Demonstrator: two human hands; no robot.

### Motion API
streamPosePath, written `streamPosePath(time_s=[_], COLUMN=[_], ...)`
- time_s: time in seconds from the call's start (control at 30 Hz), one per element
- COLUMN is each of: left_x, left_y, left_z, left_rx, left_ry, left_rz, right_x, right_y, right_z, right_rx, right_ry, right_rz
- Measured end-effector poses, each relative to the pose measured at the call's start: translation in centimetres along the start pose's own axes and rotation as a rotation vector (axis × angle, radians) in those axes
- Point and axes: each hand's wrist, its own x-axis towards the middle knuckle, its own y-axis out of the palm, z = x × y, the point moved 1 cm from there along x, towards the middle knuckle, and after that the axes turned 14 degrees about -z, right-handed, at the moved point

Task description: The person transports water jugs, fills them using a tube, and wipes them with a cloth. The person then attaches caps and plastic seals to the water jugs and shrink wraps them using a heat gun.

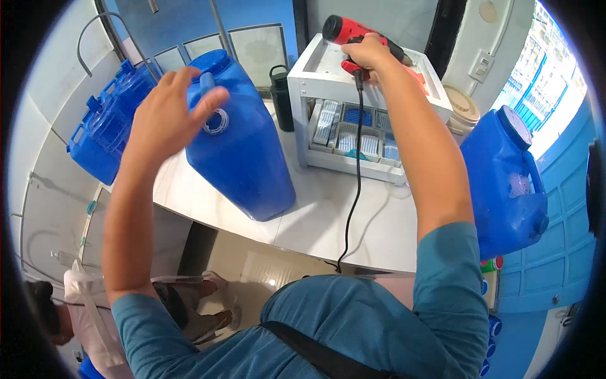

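A tall blue water jug (243,151) stands on the white counter, its round lid at the top and a small white ring opening on its near face. My left hand (167,110) is at the jug's upper left, beside its handle, with fingers apart and nothing held; whether it touches the jug I cannot tell. My right hand (374,54) is wrapped round the grip of a red and black heat gun (353,28), over the top of a white shelf unit (298,114). A black cord (359,170) hangs from the grip down across the counter.
Several blue jugs (110,120) stand at the left, and another blue jug (502,183) is at the right. A dark green bottle (282,101) stands beside the shelf unit, whose baskets (356,140) hold small packs. Another person (95,303) is at the lower left.
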Motion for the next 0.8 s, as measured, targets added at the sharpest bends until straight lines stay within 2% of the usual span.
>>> streamPosePath(time_s=[0.07,0.1,0.13,0.17,0.2,0.23,0.27,0.3,0.4,0.43,0.47,0.5,0.53,0.57,0.6,0.67,0.7,0.73,0.8], left_x=[2.4,3.2,3.7,4.2,4.8,5.4,5.6,5.7,5.6,4.8,4.4,4.4,4.6,4.7,4.5,3.5,2.8,2.6,2.6], left_y=[2.8,4.1,5.4,6.3,6.6,6.9,7.2,7.2,6.3,5.7,5.4,5.2,4.8,4.6,5.0,6.6,6.5,7.0,7.6], left_z=[3.3,3.8,4.0,4.1,4.1,3.9,4.1,4.9,7.9,9.3,10.8,12.2,12.5,12.7,13.4,15.0,14.7,15.4,16.3], left_rx=[-0.037,-0.031,-0.243,-0.459,-0.454,-0.471,-0.485,-0.476,-0.374,-0.342,-0.328,-0.324,-0.321,-0.179,-0.165,0.024,0.169,0.181,-0.067], left_ry=[-0.2,-0.211,-0.411,-0.613,-0.63,-0.589,-0.546,-0.558,-0.392,-0.354,-0.363,-0.253,-0.146,-0.081,-0.09,-0.103,-0.029,-0.032,-0.479], left_rz=[0.142,0.142,0.259,0.369,0.36,0.458,0.561,0.562,0.543,0.458,0.465,0.519,0.571,0.595,0.599,0.343,0.172,0.173,0.113], right_x=[4.8,3.9,2.4,0.6,-0.9,-1.8,-3.7,-5.8,-11.7,-13.6,-15.1,-16.4,-17.2,-18.1,-18.7,-19.6,-20.0,-20.2,-20.5], right_y=[3.3,3.2,2.9,1.9,1.2,1.1,0.6,-0.2,-2.7,-3.5,-4.1,-4.7,-5.1,-5.2,-5.2,-4.7,-4.5,-4.5,-4.4], right_z=[-2.7,-2.7,-2.1,-0.8,0.3,0.5,1.0,1.1,0.0,-0.9,-2.1,-3.2,-4.1,-5.3,-6.2,-7.9,-8.6,-9.1,-10.0], right_rx=[0.257,0.381,0.379,0.167,-0.045,0.0,0.085,0.164,0.352,0.394,0.423,0.453,0.466,0.487,0.507,0.54,0.557,0.567,0.535], right_ry=[0.038,0.014,0.01,-0.233,-0.475,-0.625,-0.65,-0.7,-0.86,-0.89,-0.872,-0.855,-0.851,-0.807,-0.767,-0.71,-0.651,-0.653,-0.601], right_rz=[0.26,0.288,0.303,0.067,-0.171,-0.22,-0.184,-0.135,0.08,0.166,0.293,0.419,0.431,0.564,0.694,0.761,0.821,0.827,0.881])
